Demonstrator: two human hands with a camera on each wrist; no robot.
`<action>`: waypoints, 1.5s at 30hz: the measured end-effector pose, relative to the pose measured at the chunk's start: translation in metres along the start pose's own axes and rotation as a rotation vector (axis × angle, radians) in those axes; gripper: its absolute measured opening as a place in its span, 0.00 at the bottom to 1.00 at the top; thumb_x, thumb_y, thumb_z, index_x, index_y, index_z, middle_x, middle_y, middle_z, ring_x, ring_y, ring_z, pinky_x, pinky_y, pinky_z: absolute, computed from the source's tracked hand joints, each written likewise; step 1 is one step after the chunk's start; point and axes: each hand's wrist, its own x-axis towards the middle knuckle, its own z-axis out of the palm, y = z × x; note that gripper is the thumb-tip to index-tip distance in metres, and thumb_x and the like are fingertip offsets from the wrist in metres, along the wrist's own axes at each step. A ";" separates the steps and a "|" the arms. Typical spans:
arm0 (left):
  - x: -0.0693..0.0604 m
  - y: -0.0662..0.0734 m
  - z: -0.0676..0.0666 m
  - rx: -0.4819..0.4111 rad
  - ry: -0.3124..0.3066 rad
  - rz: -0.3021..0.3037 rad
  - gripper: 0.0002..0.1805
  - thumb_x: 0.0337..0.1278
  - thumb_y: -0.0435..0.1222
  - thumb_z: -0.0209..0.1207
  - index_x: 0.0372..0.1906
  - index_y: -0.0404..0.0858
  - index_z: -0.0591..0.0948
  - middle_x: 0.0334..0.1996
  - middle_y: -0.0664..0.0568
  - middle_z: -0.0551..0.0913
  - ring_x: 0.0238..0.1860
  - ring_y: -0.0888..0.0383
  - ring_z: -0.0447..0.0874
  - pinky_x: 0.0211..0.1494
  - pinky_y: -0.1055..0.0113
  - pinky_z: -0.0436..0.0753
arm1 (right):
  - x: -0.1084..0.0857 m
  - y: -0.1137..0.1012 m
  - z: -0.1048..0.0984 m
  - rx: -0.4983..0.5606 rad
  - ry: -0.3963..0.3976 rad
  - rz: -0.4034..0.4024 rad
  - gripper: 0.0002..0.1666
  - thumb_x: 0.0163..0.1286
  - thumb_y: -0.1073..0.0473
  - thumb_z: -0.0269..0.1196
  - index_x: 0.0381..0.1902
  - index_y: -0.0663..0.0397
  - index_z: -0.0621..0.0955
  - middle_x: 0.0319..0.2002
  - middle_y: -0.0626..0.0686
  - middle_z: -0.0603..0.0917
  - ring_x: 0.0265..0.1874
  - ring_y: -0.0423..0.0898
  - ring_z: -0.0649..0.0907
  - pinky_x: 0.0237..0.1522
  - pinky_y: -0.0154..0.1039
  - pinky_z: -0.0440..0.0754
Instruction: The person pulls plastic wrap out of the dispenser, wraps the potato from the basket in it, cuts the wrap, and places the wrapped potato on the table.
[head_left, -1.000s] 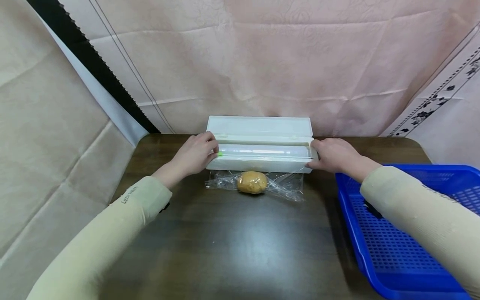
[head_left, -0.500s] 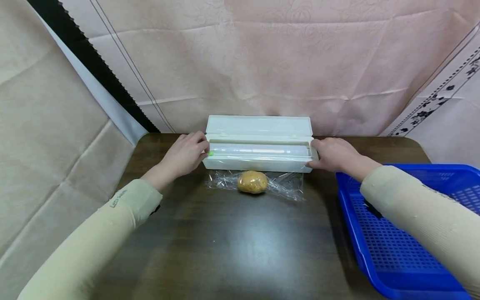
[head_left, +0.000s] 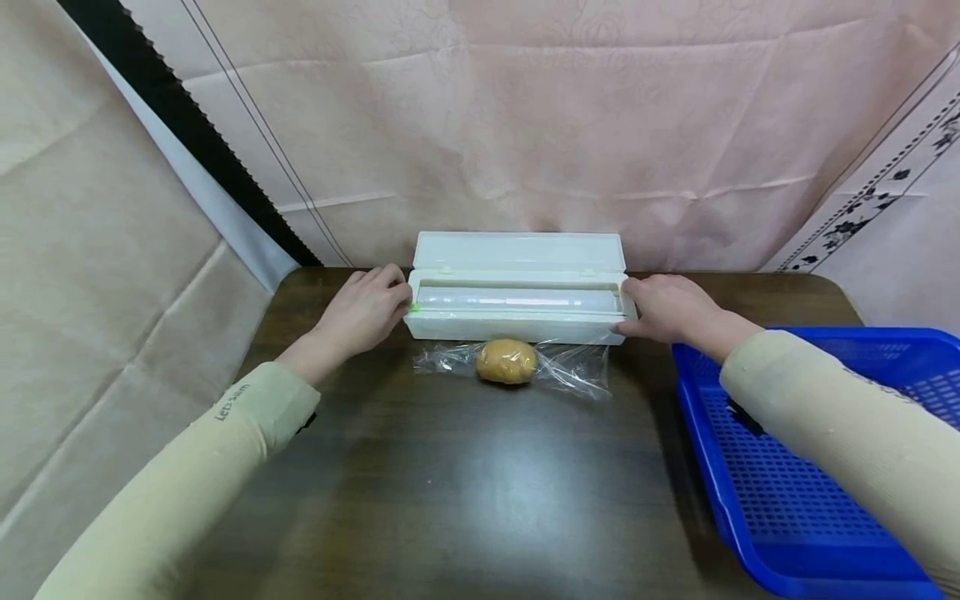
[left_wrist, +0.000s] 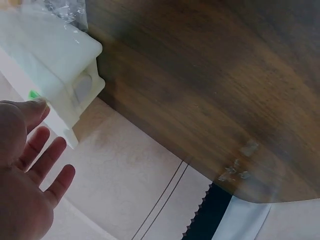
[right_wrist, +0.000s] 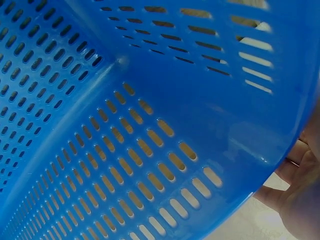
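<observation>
Green slider now at the left end of the cling film dispenser

Half a second to a second ago, the left hand [head_left: 365,305] and the green slider [head_left: 413,307] were further right along the white dispenser box [head_left: 517,329]; both have since shifted to its left end. One digit is at the slider and the visible fingers are loosely bent and spread, but whether it pinches the slider cannot be told. The right hand [head_left: 667,308] grips the box's right end as before, thumb on the near side. The potato [head_left: 506,362], bundled in clear film [head_left: 573,373], lies about where it did, just near of the box on the dark wooden bench [head_left: 390,483].

Dark lettering on the left sleeve [head_left: 243,454] seems to begin "Let's"; the rest is unclear, and writing on the right sleeve [head_left: 832,433] is unreadable.

The box, its lid [head_left: 517,252] raised at the far side, holds a film roll [head_left: 517,298]. A blue perforated basket [head_left: 862,335] stands at right, beneath the right sleeve.
</observation>
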 end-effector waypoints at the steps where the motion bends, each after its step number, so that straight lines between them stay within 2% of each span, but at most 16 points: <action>1: 0.000 0.000 0.001 -0.004 0.007 -0.001 0.03 0.73 0.33 0.66 0.39 0.39 0.84 0.47 0.43 0.80 0.47 0.42 0.81 0.57 0.43 0.80 | 0.000 0.000 0.000 -0.001 -0.003 0.001 0.29 0.64 0.43 0.77 0.41 0.62 0.78 0.26 0.56 0.82 0.26 0.55 0.83 0.33 0.58 0.80; 3: 0.000 0.001 0.003 -0.012 0.023 -0.008 0.01 0.73 0.33 0.65 0.42 0.39 0.85 0.48 0.43 0.81 0.48 0.42 0.82 0.57 0.42 0.80 | 0.000 0.000 -0.001 -0.004 -0.011 0.004 0.29 0.64 0.44 0.77 0.42 0.63 0.78 0.27 0.56 0.82 0.27 0.55 0.83 0.34 0.57 0.81; 7: 0.004 0.008 0.007 -0.053 0.021 -0.014 0.12 0.72 0.37 0.62 0.54 0.39 0.85 0.55 0.42 0.81 0.55 0.40 0.81 0.62 0.41 0.78 | -0.001 0.000 -0.001 -0.010 -0.011 0.005 0.29 0.64 0.44 0.77 0.41 0.62 0.78 0.26 0.55 0.82 0.27 0.55 0.83 0.34 0.57 0.80; 9: 0.008 0.014 0.009 -0.077 0.009 0.008 0.18 0.71 0.42 0.62 0.59 0.40 0.84 0.59 0.42 0.80 0.59 0.40 0.80 0.66 0.41 0.76 | -0.002 0.000 -0.001 -0.015 -0.007 0.005 0.29 0.64 0.43 0.77 0.40 0.62 0.78 0.26 0.55 0.81 0.26 0.55 0.83 0.34 0.57 0.80; 12: 0.015 0.023 0.011 -0.084 -0.004 0.060 0.23 0.68 0.48 0.66 0.62 0.42 0.83 0.61 0.43 0.80 0.63 0.41 0.78 0.70 0.41 0.74 | -0.001 -0.001 -0.002 -0.019 -0.006 0.000 0.29 0.64 0.43 0.77 0.40 0.61 0.78 0.26 0.55 0.82 0.27 0.55 0.83 0.35 0.57 0.80; 16: 0.018 0.031 0.017 -0.021 0.023 0.147 0.25 0.64 0.49 0.73 0.60 0.42 0.84 0.59 0.44 0.81 0.63 0.42 0.80 0.70 0.43 0.75 | 0.001 -0.002 -0.002 -0.034 -0.011 -0.004 0.29 0.65 0.42 0.76 0.41 0.61 0.79 0.26 0.54 0.82 0.28 0.54 0.83 0.38 0.57 0.80; 20: 0.018 0.033 0.026 0.047 0.095 0.226 0.17 0.66 0.43 0.74 0.53 0.42 0.84 0.55 0.46 0.82 0.59 0.44 0.82 0.66 0.47 0.79 | 0.002 -0.003 -0.004 -0.052 -0.024 0.000 0.28 0.65 0.41 0.76 0.39 0.60 0.79 0.26 0.53 0.82 0.29 0.55 0.84 0.41 0.58 0.80; 23: 0.017 0.033 0.029 0.060 0.142 0.227 0.08 0.71 0.38 0.69 0.47 0.41 0.83 0.52 0.46 0.82 0.56 0.45 0.82 0.60 0.49 0.81 | 0.002 -0.005 -0.007 -0.062 -0.044 0.000 0.28 0.66 0.41 0.75 0.38 0.58 0.77 0.26 0.53 0.81 0.31 0.56 0.85 0.44 0.59 0.80; 26: 0.016 0.032 0.030 0.040 0.158 0.202 0.03 0.75 0.36 0.65 0.43 0.41 0.82 0.49 0.46 0.82 0.53 0.45 0.83 0.56 0.50 0.81 | 0.001 -0.006 -0.008 -0.084 -0.055 0.002 0.28 0.66 0.40 0.75 0.36 0.56 0.77 0.26 0.53 0.83 0.33 0.57 0.86 0.48 0.60 0.79; 29: 0.015 0.032 0.028 0.018 0.152 0.181 0.04 0.77 0.35 0.63 0.41 0.41 0.82 0.48 0.47 0.82 0.50 0.45 0.83 0.54 0.51 0.80 | 0.000 -0.006 -0.009 -0.105 -0.033 -0.003 0.29 0.65 0.39 0.75 0.43 0.59 0.79 0.35 0.58 0.87 0.42 0.61 0.87 0.53 0.61 0.79; 32: 0.015 0.033 0.028 0.010 0.153 0.170 0.05 0.77 0.35 0.63 0.40 0.40 0.82 0.48 0.47 0.82 0.49 0.46 0.83 0.53 0.51 0.80 | -0.001 -0.006 -0.006 -0.092 0.023 -0.047 0.31 0.64 0.43 0.77 0.52 0.59 0.80 0.45 0.61 0.87 0.50 0.63 0.86 0.57 0.64 0.79; 34: 0.014 0.033 0.028 0.011 0.156 0.163 0.05 0.76 0.35 0.63 0.39 0.40 0.82 0.48 0.47 0.82 0.49 0.46 0.83 0.52 0.51 0.80 | -0.002 -0.006 -0.003 -0.076 0.067 -0.111 0.29 0.64 0.48 0.78 0.54 0.56 0.79 0.46 0.59 0.85 0.51 0.63 0.85 0.56 0.65 0.80; 37: 0.013 0.033 0.028 0.008 0.162 0.157 0.04 0.73 0.34 0.64 0.38 0.39 0.82 0.47 0.46 0.82 0.49 0.46 0.83 0.52 0.51 0.80 | -0.003 -0.007 0.002 -0.047 0.129 -0.232 0.20 0.63 0.57 0.78 0.44 0.51 0.78 0.39 0.53 0.81 0.43 0.59 0.84 0.48 0.61 0.81; 40: 0.012 0.033 0.028 0.002 0.166 0.155 0.04 0.71 0.33 0.65 0.38 0.39 0.81 0.47 0.46 0.82 0.48 0.46 0.83 0.51 0.51 0.80 | -0.003 -0.008 0.006 -0.039 0.186 -0.328 0.17 0.62 0.64 0.76 0.35 0.49 0.76 0.33 0.49 0.76 0.35 0.53 0.81 0.40 0.55 0.80; 45: 0.011 0.034 0.026 -0.013 0.151 0.150 0.04 0.69 0.34 0.65 0.37 0.40 0.81 0.46 0.46 0.81 0.47 0.47 0.82 0.48 0.52 0.79 | -0.003 -0.010 0.009 -0.046 0.228 -0.377 0.17 0.63 0.68 0.74 0.30 0.48 0.75 0.30 0.47 0.72 0.30 0.49 0.77 0.34 0.50 0.76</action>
